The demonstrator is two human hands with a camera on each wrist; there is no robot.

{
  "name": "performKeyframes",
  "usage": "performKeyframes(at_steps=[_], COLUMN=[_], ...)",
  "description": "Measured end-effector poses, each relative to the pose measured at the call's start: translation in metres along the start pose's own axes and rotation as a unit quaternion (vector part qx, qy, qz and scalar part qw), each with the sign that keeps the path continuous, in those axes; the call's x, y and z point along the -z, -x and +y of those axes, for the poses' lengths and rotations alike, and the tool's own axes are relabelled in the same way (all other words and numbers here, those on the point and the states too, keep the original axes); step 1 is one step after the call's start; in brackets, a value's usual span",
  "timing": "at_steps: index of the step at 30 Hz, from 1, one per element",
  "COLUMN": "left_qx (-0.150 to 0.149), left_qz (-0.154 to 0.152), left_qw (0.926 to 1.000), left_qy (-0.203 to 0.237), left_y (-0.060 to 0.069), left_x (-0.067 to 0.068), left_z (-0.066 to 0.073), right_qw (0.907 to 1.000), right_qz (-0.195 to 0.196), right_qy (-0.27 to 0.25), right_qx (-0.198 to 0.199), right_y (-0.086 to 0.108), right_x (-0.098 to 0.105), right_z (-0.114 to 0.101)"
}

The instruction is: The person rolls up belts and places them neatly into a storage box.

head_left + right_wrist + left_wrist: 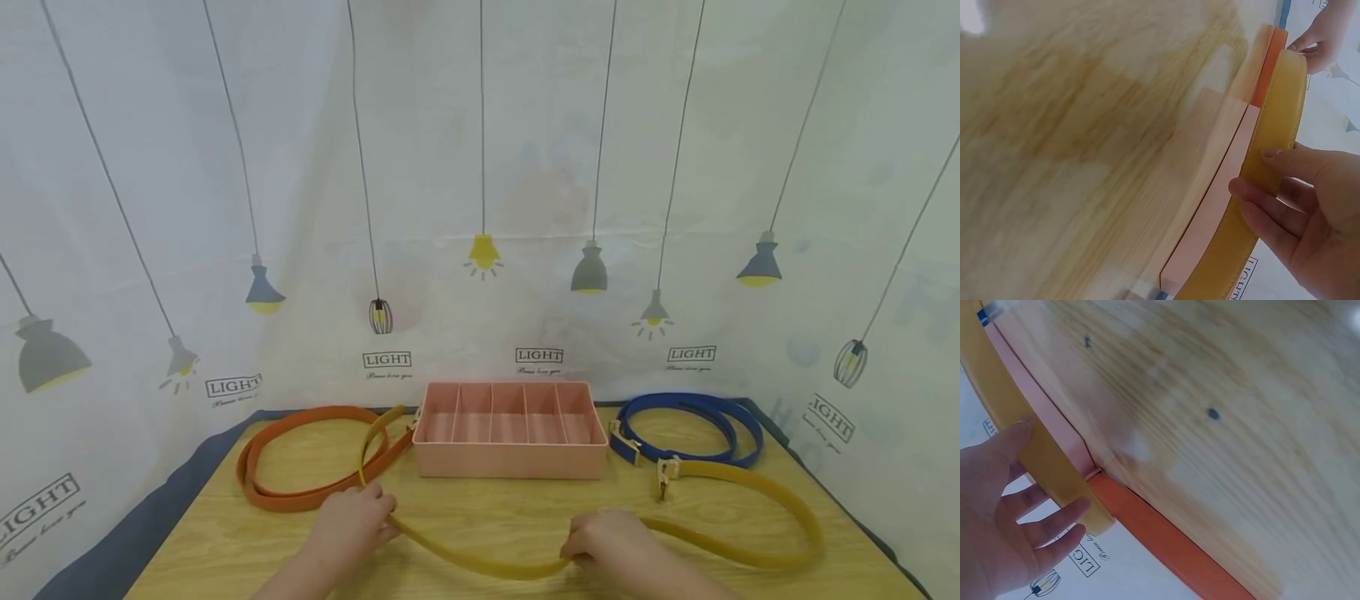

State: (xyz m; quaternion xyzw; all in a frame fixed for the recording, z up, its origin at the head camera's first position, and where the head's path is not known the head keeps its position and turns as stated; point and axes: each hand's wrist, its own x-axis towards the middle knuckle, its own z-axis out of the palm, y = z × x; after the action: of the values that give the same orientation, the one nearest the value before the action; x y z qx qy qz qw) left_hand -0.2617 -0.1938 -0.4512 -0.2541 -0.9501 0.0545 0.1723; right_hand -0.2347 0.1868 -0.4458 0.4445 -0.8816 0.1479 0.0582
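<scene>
The yellow belt (pixel 480 565) is being pinched by the clamped fingers of both the left hand (pixel 348 525) and the right hand (pixel 622 546); its curve between them is being held nearer than the pink box (pixel 510 461); its buckle end is being looped rightward, near the blue belt (pixel 750 429).

On the tabletop (pixel 480 508), the box (pixel 510 461) stands midway along the far edge, the left belt (pixel 288 502) near the far left corner, the right belt (pixel 667 401) near the far right; the front belt (pixel 517 572) (bending near the right edge) crosses before the box.
</scene>
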Motion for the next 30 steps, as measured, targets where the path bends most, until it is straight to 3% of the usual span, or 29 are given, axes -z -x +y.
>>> performKeyframes(at_steps=[5, 8, 13, 20, 25, 30], left_qx=[0.036, 0.050, 0.054, 0.076, 0.090, 0.077], left_qz=[-0.049, -0.049, -0.034, -0.056, -0.062, -0.072], left_qw=[0.9981, 0.9974, 0.9977, 0.9953, 0.9936, 0.9921], left_qy=[0.006, 0.014, 0.023, 0.017, 0.027, 0.068], left_y=[0.000, 0.000, 0.000, 0.002, 0.003, 0.001], left_x=[-0.004, -0.006, -0.010, -0.012, -0.009, -0.002], left_z=[-0.004, -0.007, -0.014, -0.027, -0.033, -0.027], right_qw=[0.9998, 0.9985, 0.9879, 0.9777, 0.9661, 0.9706], right_qz=[-0.007, -0.029, -0.062, -0.042, -0.019, 0.007], right_qy=[-0.017, -0.026, -0.062, -0.096, -0.079, -0.055], right_qx=[-0.005, -0.037, -0.128, -0.182, -0.245, -0.234], right_y=[0.007, 0.011, 0.017, 0.021, 0.026, 0.032], right_x=[-0.001, 0.000, 0.005, 0.010, 0.005, 0.000], right_z=[0.007, 0.010, 0.010, 0.015, 0.027, 0.038])
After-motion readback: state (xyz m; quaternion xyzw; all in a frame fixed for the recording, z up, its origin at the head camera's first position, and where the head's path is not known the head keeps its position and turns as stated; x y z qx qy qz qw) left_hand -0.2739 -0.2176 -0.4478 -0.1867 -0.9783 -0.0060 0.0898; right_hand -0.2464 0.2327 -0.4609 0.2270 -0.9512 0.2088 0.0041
